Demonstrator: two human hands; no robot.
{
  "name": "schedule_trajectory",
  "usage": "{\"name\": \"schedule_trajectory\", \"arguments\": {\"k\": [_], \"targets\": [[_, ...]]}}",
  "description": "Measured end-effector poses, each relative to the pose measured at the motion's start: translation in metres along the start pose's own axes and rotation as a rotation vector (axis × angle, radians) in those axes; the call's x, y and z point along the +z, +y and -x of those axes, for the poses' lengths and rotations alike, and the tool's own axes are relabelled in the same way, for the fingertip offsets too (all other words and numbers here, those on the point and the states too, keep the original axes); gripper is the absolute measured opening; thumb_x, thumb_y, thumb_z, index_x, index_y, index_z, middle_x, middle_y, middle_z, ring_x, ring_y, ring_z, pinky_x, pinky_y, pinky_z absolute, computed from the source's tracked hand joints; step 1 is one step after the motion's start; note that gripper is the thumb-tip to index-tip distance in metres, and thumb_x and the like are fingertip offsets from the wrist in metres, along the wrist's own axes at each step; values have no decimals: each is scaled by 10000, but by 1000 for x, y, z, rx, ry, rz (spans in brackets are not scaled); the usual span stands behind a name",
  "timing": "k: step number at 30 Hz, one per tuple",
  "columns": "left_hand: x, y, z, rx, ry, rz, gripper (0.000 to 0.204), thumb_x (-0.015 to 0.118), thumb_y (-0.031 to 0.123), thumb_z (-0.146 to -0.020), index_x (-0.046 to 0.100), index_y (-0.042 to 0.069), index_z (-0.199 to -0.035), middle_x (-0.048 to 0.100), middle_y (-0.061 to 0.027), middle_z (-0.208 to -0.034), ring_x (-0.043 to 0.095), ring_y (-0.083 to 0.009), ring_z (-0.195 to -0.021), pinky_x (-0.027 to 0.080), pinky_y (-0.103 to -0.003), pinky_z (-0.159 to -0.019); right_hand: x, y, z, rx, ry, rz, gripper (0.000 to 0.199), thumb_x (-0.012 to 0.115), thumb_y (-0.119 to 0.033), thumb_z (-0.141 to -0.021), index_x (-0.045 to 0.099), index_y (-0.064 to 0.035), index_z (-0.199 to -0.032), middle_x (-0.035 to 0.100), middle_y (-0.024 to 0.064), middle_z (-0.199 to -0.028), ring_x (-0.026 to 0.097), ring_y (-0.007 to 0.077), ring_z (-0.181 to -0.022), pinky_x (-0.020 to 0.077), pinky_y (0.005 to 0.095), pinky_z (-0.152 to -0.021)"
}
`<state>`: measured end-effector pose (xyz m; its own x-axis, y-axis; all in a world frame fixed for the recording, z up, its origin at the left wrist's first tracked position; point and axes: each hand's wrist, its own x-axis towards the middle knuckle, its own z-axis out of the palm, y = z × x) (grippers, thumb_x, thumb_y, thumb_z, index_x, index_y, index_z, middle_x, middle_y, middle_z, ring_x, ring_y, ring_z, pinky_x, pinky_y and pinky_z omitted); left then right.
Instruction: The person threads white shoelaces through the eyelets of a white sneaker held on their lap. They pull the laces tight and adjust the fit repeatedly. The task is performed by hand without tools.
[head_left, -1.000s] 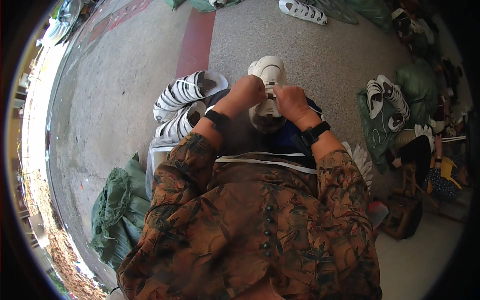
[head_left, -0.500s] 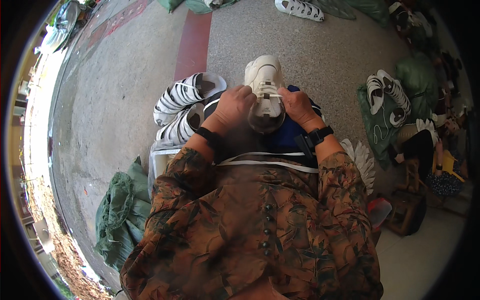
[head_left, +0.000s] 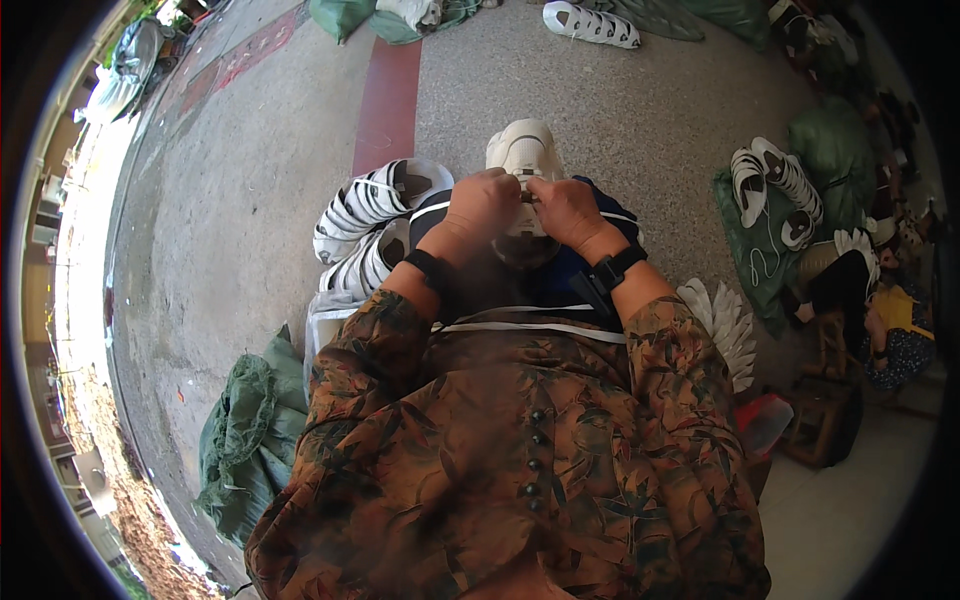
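A cream-white sneaker [head_left: 525, 145] rests over my lap, its dark, shiny end towards me. My left hand [head_left: 485, 208] is closed over the left side of its lacing, fingers pinched on the shoelace. From the right, my right hand [head_left: 566, 210] pinches the lace too, thumb and forefinger at the middle of the shoe. The two hands almost meet and cover most of the lacing. Just left of my knees lie stacks of white shoe uppers [head_left: 372, 208] with dark stripes.
Below those stacks stands a pale plastic-lined box [head_left: 322, 325], near a green sack [head_left: 250, 430]. White shoe pieces [head_left: 718, 325] fan out by my right arm. More uppers [head_left: 770, 185] lie on green sacking at right, near a seated person [head_left: 885, 320]. Another row of uppers [head_left: 592, 25] lies ahead.
Both hands have come closer together over the lacing; they were apart, at either side of the shoe. The view has shifted slightly.
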<state>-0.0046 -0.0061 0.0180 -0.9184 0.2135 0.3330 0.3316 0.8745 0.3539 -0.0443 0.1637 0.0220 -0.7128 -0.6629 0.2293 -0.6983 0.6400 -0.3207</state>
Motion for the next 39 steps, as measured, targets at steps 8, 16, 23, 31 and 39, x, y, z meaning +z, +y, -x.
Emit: {"name": "schedule_trajectory", "arguments": {"k": [8, 16, 23, 31, 39], "targets": [[-19, -9, -10, 332, 63, -107, 37, 591, 147, -675, 591, 112, -661, 544, -16, -701, 565, -216, -715, 487, -349, -601, 8, -4, -10, -15, 6, 194, 104, 586, -100, -750, 572, -87, -852, 615, 140, -644, 639, 319, -626, 510, 413, -550], [-22, -23, 21, 380, 39, -49, 46, 586, 128, -670, 544, 109, -668, 526, -27, -683, 541, -222, -695, 472, -337, -597, -10, 36, 24, -184, -32, 27, 77, 527, -113, -824, 595, -124, -859, 591, 151, -618, 625, 314, -588, 501, 396, -515], [-31, -48, 53, -63, 23, 274, 58, 635, 105, -771, 637, 49, -756, 635, -62, -757, 622, -251, -675, 501, -339, -644, -19, 51, 37, -134, 85, -107, 76, 541, -111, -850, 608, -77, -836, 577, 168, -636, 600, 322, -581, 477, 382, -517], [-96, -128, 130, -590, -57, 585, 12, 663, 18, -759, 653, 15, -757, 614, 9, -674, 545, -74, -639, 458, -237, -612, -73, 142, 131, 397, 171, -332, 109, 556, -77, -859, 582, 27, -840, 501, 73, -640, 487, 125, -612, 415, 278, -579], [-143, -175, 219, -926, -135, 451, 40, 659, 63, -757, 656, 29, -735, 600, -1, -632, 495, -66, -543, 401, -222, -504, -119, 238, 237, 569, 242, -236, 116, 580, -62, -794, 602, 50, -814, 593, 99, -668, 551, 110, -644, 447, 286, -618]]}}
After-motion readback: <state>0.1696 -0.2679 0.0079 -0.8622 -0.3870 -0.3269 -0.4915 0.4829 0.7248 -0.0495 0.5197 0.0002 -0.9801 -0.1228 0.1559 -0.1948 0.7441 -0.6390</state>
